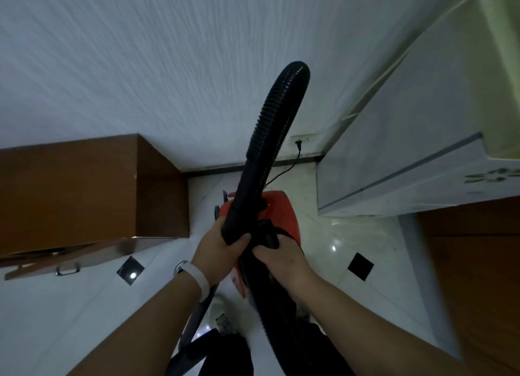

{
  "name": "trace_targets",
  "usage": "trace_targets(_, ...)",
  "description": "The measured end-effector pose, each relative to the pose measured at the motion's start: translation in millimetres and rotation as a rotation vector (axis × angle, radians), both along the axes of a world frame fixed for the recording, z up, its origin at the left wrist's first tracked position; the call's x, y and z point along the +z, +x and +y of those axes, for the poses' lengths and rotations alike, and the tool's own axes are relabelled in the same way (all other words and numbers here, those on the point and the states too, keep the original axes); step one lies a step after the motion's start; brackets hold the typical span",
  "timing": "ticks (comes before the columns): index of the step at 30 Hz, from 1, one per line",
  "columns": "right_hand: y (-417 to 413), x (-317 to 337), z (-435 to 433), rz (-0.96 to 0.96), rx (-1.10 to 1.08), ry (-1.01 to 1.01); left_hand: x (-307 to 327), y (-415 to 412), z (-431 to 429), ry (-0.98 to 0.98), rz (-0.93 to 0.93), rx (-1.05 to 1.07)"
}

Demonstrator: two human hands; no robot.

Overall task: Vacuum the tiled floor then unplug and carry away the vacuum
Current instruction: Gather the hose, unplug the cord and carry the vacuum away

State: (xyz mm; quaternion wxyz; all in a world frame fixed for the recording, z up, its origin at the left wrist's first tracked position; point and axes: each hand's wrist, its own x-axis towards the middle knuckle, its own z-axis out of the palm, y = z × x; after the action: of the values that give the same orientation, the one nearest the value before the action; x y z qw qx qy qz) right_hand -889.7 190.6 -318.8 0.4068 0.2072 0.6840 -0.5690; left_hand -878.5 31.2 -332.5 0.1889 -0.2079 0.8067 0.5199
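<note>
Both hands are closed on the vacuum: the left hand (218, 245), with a white wristband (197, 278) on its wrist, wraps the rigid black end of the hose (270, 139), and the right hand (284, 259) grips a black part at the top of the red vacuum body (277, 209), probably its carry handle, though the fingers hide it. The ribbed hose arches up and over in front of the pale wall (140, 66). Below it the red canister sits low over the white tiled floor (337, 243), between a brown wooden cabinet (84, 190) on the left and a white cabinet (408, 150) on the right; whether it rests on the tiles or is just lifted I cannot tell.

The power cord (289, 167) runs from behind the canister up to a plug (298, 144) seated in the wall socket (302, 139) near the skirting, so the unplugging is not yet done. My judgement is that the step in hand is gathering the machine before pulling the plug. To do it well, keep the hose controlled in one hand so it does not swing, free the other, grasp the plug itself rather than tugging the cord, then gather the cord clear of the feet before carrying
</note>
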Motion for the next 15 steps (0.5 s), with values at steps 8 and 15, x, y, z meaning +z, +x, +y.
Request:
trace_targets(8,-7.9,-124.0,-25.6,0.035,0.072,0.032,-119.9,-1.0,-30.2,-0.136,-0.028,-0.031)
trace_targets(15,-24.8,-249.2,-33.8,0.091,0.098,-0.055,-229.7,-21.0,-34.7,-0.159,0.105,-0.003)
